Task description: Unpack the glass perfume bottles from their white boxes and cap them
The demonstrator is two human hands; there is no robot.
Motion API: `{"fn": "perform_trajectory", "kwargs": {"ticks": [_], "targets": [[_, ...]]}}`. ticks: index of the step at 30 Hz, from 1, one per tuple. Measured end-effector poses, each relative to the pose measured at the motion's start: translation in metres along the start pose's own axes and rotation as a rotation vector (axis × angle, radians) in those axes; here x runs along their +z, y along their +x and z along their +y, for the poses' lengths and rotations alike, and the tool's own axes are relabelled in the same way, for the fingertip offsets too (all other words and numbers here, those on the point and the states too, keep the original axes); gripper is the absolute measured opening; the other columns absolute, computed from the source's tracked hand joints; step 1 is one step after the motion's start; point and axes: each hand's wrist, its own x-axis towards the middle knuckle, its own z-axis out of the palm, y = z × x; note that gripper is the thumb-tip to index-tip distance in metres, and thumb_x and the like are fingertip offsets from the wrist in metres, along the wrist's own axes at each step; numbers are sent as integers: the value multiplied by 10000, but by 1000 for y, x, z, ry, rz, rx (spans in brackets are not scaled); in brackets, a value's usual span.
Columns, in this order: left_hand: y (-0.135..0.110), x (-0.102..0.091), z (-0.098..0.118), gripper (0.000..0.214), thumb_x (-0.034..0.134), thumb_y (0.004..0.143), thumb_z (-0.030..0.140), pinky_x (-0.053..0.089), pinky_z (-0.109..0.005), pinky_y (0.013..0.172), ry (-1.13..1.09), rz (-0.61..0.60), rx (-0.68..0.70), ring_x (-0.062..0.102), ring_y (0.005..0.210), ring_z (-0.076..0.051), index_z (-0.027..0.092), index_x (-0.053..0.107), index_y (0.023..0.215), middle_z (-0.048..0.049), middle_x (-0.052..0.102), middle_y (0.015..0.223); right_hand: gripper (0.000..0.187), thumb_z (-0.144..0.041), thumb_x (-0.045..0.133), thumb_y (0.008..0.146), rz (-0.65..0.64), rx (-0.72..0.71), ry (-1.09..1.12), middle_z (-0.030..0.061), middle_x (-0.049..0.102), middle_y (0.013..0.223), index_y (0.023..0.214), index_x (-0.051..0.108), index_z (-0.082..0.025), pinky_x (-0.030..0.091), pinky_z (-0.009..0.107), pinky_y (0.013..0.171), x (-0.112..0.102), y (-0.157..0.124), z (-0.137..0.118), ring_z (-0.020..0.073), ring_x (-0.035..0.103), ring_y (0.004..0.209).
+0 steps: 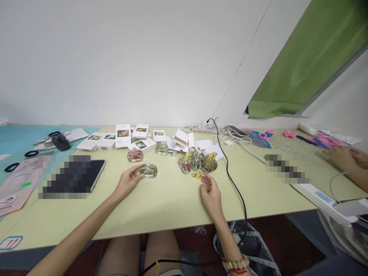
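On the table, a clear oval perfume bottle (148,171) with green contents stands upright, its gold cap off. My left hand (128,180) grips its left end between thumb and fingers. My right hand (212,194) rests right of a small gold sprayer cap (198,175), fingers bent and apart; whether a fingertip touches the cap is hard to see. Just behind stand several gold-capped bottles, among them a pink-filled one (184,164) and a dark green one (209,165). Farther left are a red-filled bottle (135,155) and a light green one (162,148).
White boxes (123,136) line the wall, with opened cartons (181,138) beside them. A tablet (96,172) lies left. A black cable (230,176) crosses the table near my right arm. Right, a power strip (322,197) lies near another person's hands (342,158).
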Motion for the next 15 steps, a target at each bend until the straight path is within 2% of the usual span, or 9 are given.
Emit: {"fn": "perform_trajectory", "kwargs": {"ticks": [6,12,15], "targets": [[-1,2,-1,473,571,713,425,362,-222,519,24,8,-3,451,590,-110,162,561,1106,-24,571,753,434,-223,411,719,0,-9,-12,95,548,1080,1144,482,-170,459,294,654,1,0,2,195,548,941],[-3,4,1,459,595,675,452,396,-238,566,71,43,4,464,619,-113,146,539,1014,-25,559,795,425,-235,423,720,4,-26,-21,100,545,1079,1135,487,-168,458,289,647,2,0,5,195,548,933],[-1,6,-1,432,563,702,402,414,-257,598,95,68,11,471,633,-121,161,507,1056,-29,558,831,419,-243,431,720,6,-42,-33,105,540,1076,1128,489,-163,455,289,641,3,2,7,196,547,919]]}}
